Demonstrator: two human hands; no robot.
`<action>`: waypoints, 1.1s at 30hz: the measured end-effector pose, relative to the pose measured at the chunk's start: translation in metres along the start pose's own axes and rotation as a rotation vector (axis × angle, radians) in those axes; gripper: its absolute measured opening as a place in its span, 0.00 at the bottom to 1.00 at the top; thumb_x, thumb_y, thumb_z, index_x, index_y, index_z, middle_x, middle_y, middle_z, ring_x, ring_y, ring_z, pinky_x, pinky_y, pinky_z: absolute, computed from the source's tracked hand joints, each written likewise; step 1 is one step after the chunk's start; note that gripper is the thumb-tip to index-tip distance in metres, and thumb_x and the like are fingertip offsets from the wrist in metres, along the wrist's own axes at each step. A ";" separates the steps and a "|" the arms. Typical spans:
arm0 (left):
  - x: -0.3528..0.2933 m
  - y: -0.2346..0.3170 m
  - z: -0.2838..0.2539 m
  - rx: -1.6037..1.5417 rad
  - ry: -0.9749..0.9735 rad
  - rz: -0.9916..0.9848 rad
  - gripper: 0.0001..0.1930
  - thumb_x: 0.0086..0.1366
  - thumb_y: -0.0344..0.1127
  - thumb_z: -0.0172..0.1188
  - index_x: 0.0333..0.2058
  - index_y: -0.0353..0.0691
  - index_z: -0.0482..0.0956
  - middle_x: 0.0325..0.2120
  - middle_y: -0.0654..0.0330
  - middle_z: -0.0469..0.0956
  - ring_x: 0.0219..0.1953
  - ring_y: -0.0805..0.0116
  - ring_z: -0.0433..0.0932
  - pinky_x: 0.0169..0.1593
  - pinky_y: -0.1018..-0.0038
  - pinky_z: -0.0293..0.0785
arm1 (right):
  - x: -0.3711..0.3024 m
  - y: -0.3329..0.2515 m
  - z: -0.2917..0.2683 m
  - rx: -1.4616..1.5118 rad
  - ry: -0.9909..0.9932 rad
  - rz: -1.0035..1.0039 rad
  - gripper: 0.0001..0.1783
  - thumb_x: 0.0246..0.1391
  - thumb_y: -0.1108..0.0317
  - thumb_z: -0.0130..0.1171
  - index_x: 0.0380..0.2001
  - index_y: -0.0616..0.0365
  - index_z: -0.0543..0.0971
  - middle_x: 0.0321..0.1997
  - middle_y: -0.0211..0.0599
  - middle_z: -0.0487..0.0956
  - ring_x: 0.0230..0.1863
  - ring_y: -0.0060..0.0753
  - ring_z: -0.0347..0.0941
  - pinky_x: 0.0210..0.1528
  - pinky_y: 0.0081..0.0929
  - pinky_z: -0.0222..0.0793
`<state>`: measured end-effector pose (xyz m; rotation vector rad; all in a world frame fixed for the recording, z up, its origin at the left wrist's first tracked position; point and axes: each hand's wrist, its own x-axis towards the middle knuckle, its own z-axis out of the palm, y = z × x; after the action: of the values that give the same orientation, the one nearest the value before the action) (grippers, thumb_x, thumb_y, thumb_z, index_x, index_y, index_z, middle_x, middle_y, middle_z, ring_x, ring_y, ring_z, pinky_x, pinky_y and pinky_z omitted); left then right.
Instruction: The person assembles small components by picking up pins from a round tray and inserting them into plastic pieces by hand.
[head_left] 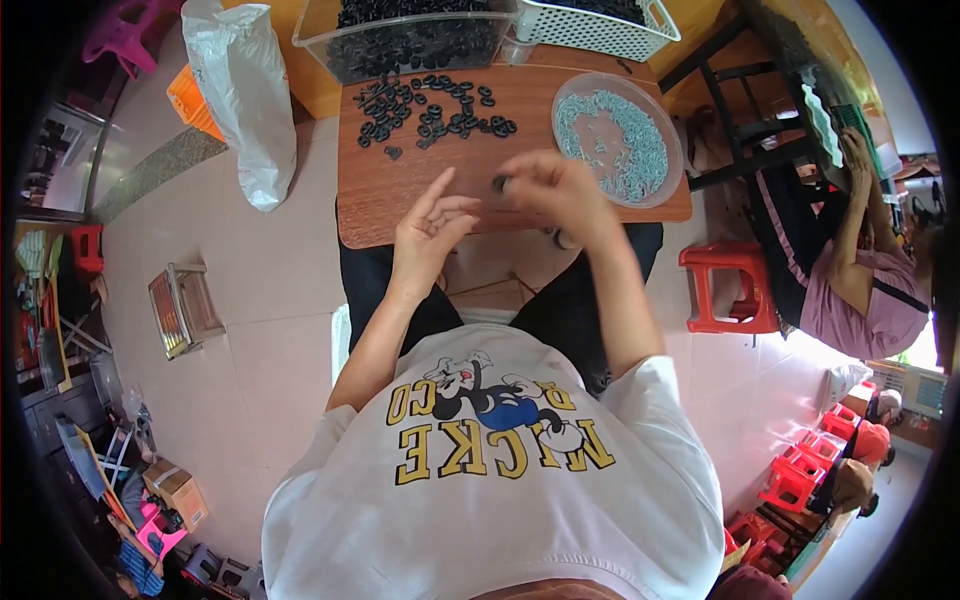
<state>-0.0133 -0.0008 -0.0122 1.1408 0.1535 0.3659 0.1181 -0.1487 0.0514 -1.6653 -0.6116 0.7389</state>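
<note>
Over the near part of a brown wooden table [372, 200], my right hand [562, 192] pinches a small black part [499, 184] between thumb and fingertips. My left hand [428, 228] is to the left of it, fingers apart, with nothing visible in them. Beyond my hands, many small black ring-shaped parts [462, 122] lie loose across the tabletop. At the table's right is a round, shallow clear tray [674, 160] holding a spread of small pale-blue pieces [640, 140], close to my right wrist.
A clear bin [400, 62] of black parts and a white perforated basket [590, 36] stand at the table's far edge, a small clear cup [516, 50] between them. A white sack [245, 110] stands left. Rightward are a red stool [728, 290] and another person [862, 290] working.
</note>
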 end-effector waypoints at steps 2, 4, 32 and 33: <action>0.001 -0.004 -0.012 0.033 0.099 -0.122 0.27 0.60 0.20 0.53 0.59 0.36 0.62 0.39 0.57 0.77 0.36 0.75 0.75 0.42 0.81 0.71 | 0.031 -0.030 -0.032 -0.088 0.145 -0.197 0.15 0.50 0.72 0.58 0.42 0.65 0.76 0.33 0.33 0.80 0.31 0.19 0.74 0.34 0.17 0.69; 0.000 0.002 -0.011 0.096 0.070 -0.106 0.24 0.61 0.22 0.53 0.56 0.36 0.65 0.39 0.57 0.77 0.37 0.74 0.75 0.41 0.80 0.71 | 0.069 -0.047 -0.078 0.068 0.267 -0.337 0.26 0.51 0.70 0.58 0.52 0.69 0.67 0.35 0.38 0.80 0.34 0.22 0.75 0.37 0.17 0.69; -0.053 0.096 -0.006 0.331 -0.299 0.174 0.17 0.53 0.21 0.61 0.44 0.35 0.77 0.34 0.56 0.80 0.35 0.71 0.78 0.38 0.79 0.72 | 0.072 0.053 0.034 -0.506 0.418 -0.368 0.09 0.49 0.74 0.58 0.37 0.60 0.80 0.34 0.42 0.79 0.38 0.42 0.75 0.39 0.30 0.70; -0.056 0.089 -0.008 0.242 -0.165 0.012 0.17 0.55 0.21 0.60 0.45 0.35 0.77 0.34 0.57 0.80 0.35 0.73 0.77 0.38 0.80 0.72 | 0.080 0.055 0.024 -0.590 0.460 -0.387 0.10 0.50 0.73 0.57 0.37 0.60 0.80 0.34 0.43 0.79 0.39 0.43 0.75 0.39 0.31 0.69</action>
<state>-0.0857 0.0185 0.0618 1.4062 0.0468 0.2667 0.1539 -0.0856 -0.0181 -2.0740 -0.8307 -0.1320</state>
